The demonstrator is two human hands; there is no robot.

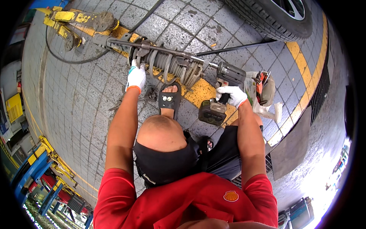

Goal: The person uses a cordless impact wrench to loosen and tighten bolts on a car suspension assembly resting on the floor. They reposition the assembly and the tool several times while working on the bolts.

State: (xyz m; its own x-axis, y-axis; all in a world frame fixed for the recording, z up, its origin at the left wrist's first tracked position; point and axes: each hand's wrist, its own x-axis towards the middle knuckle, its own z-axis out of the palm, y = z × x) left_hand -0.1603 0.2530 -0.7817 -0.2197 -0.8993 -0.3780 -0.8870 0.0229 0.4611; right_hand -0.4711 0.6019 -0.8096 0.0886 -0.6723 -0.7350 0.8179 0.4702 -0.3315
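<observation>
A suspension strut with a grey coil spring (167, 64) and a ribbed dust boot lies across the tiled floor in front of me. Along its far side runs the long threaded rod of a spring compressor (164, 49). My left hand (136, 78), in a white glove, is closed on the compressor's claw near the strut's left end; its fingertips are partly hidden. My right hand (232, 95), also gloved, wraps the handle of a cordless impact wrench (231, 73). The wrench's long socket meets the rod's right end. Its battery (212, 112) hangs below my hand.
Yellow jack stands or lift arms (82, 19) lie at the far left, with a black hose (76, 62) beside them. A car wheel (278, 19) is at the far right. An open container of tools (263, 89) stands right of the wrench. My sandalled foot (169, 97) is near the spring.
</observation>
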